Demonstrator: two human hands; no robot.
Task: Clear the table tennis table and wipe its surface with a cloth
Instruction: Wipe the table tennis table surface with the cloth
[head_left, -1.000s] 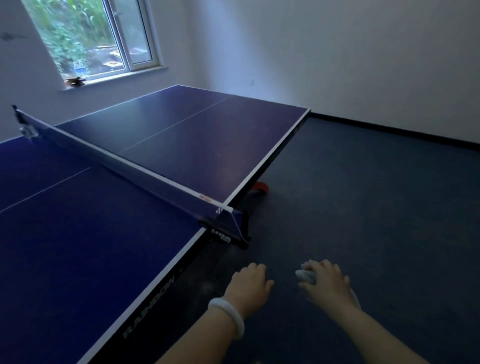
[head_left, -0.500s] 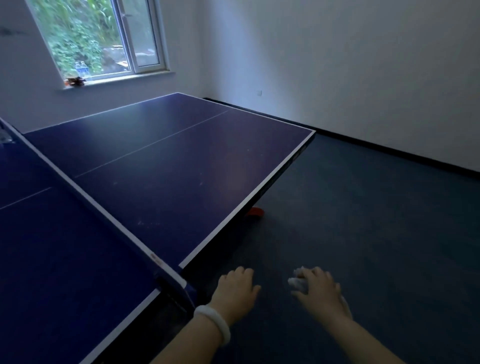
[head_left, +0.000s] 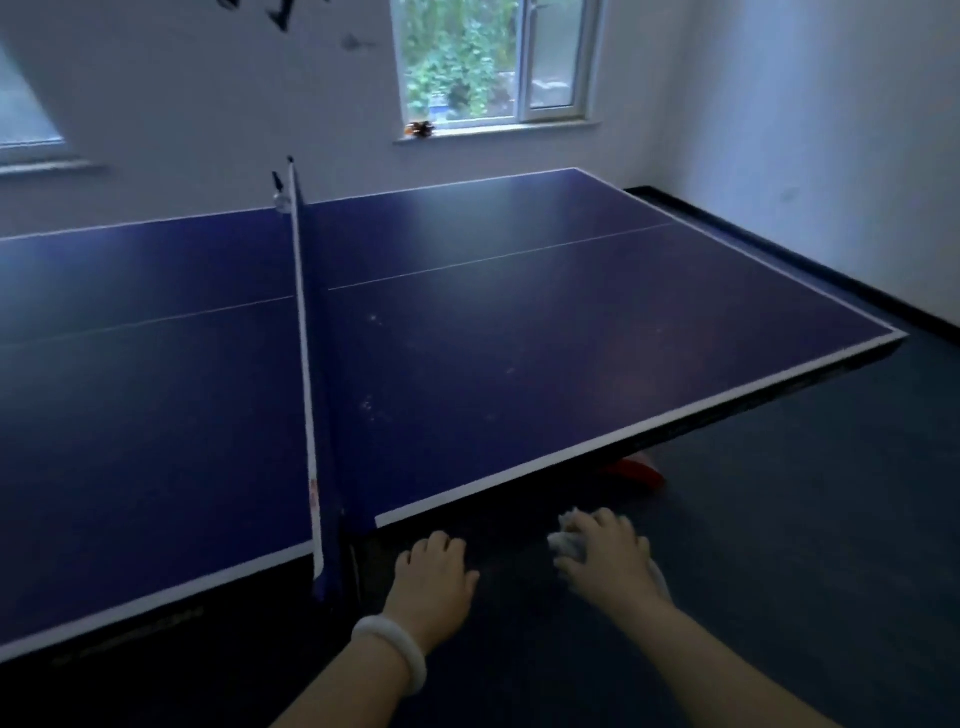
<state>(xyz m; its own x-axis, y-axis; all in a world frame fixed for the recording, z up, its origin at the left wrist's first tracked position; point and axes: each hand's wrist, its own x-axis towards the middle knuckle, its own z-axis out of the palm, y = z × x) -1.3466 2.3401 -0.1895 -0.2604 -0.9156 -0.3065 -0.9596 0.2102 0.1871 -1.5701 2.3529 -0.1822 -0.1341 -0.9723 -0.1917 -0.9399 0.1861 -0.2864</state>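
The blue table tennis table (head_left: 545, 332) fills the middle of the view, its top bare, with the net (head_left: 311, 374) running from its near edge to the far side. My right hand (head_left: 605, 553) grips a small bunched white cloth (head_left: 566, 540) just off the table's near edge, over the floor. My left hand (head_left: 434, 571), with a white bracelet on the wrist, hangs beside it, fingers loosely curled and holding nothing, close to the net post (head_left: 337, 566).
A red object (head_left: 636, 470) lies on the dark floor under the table's near edge. A window (head_left: 493, 62) with small items on its sill (head_left: 421, 130) is in the far wall. The white wall on the right stands close to the table's end.
The view has swung left, so the net now runs straight away from me and the window sits ahead. Both hands stay low in front, the right still gripping the cloth.
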